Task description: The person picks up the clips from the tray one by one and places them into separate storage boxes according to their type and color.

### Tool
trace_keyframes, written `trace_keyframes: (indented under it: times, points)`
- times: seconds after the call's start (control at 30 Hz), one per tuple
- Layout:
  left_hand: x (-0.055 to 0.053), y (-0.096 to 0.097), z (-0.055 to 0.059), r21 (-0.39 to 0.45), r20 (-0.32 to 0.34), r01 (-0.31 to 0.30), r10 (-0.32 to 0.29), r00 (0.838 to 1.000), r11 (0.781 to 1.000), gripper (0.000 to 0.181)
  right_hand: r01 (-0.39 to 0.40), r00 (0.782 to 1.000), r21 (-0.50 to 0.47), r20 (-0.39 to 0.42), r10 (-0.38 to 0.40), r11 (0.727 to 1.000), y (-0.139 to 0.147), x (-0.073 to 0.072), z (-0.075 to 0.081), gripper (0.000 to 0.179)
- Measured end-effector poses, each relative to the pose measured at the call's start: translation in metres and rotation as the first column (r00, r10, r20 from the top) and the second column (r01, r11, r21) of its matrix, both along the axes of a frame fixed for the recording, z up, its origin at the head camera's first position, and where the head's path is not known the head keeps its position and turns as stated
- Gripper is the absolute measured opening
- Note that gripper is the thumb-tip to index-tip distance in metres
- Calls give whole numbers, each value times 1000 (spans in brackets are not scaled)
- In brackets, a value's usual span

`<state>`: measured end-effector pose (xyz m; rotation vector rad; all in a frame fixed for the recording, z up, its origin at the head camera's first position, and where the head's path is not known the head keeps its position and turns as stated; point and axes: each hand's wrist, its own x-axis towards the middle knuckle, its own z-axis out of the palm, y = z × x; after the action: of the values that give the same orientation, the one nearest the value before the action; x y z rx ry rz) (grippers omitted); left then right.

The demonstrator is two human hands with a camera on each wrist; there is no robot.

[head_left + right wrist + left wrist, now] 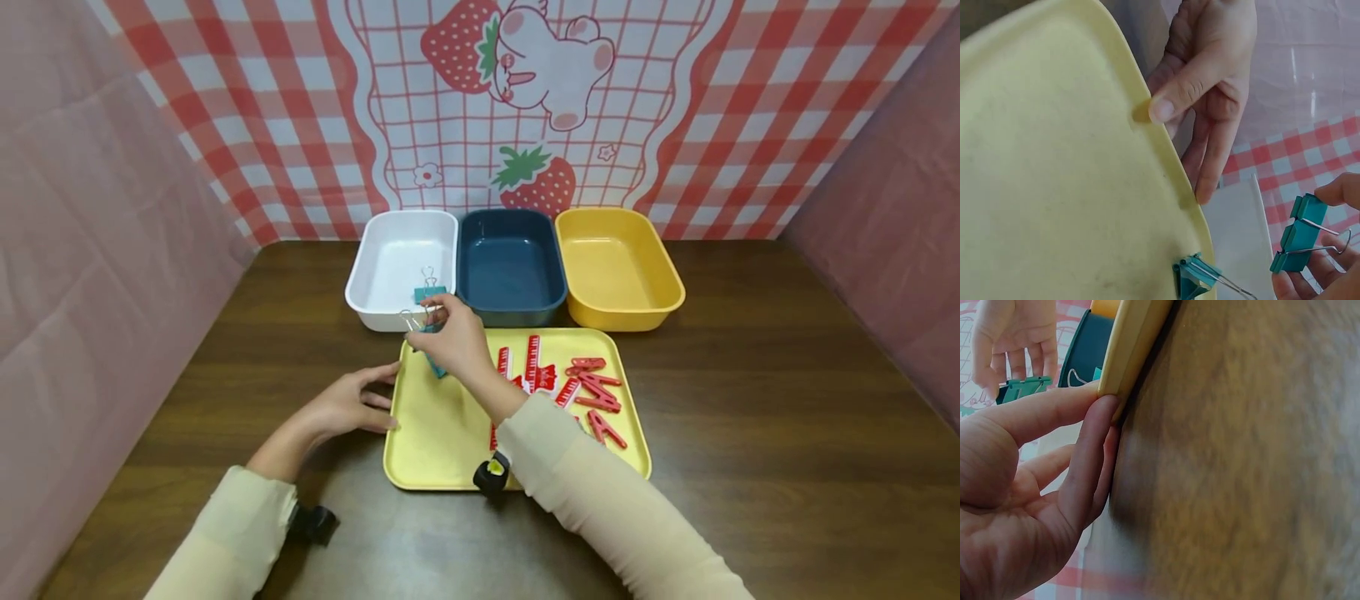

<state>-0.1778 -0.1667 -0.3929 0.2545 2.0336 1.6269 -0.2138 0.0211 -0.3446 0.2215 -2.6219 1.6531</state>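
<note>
My right hand [457, 337] pinches a teal binder clip [1300, 234] by its body, above the far left corner of a yellow tray [442, 450]. A second teal binder clip [1194, 275] rests on the tray in that corner, beneath the hand. Another teal binder clip [430, 295] is in the white bin [363, 287], against its near side. My left hand [354, 402] holds the tray's left edge, its thumb on the rim and its fingers along the outer side.
Red-and-white clips [532, 362] and red clothespins [604, 427] lie on the tray's right half. Beyond the tray, a dark blue bin [512, 318] and a yellow bin [626, 319] stand right of the white one. A checked cloth [300, 125] hangs behind the wooden table [757, 400].
</note>
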Motion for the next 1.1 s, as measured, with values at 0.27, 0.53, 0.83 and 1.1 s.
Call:
trace_keyframes:
  times: [0.27, 0.53, 0.83, 1.1]
  points:
    - [1, 1, 1, -6, 1, -8, 8, 1000, 1000, 83, 52, 998, -14, -23, -52, 999, 0, -15, 2, 42]
    - [1, 1, 0, -8, -2, -17, 17, 1000, 1000, 82, 87, 994, 5, -68, -86, 996, -5, -26, 4, 43]
    - [2, 2, -1, -13, -1, -23, 23, 1000, 1000, 82, 149, 988, 5, -46, -149, 989, -11, -35, 3, 41]
    - [2, 1, -1, 3, -10, -16, 16, 1000, 1000, 83, 200, 973, 39, -127, -193, 979, -13, -44, 2, 41]
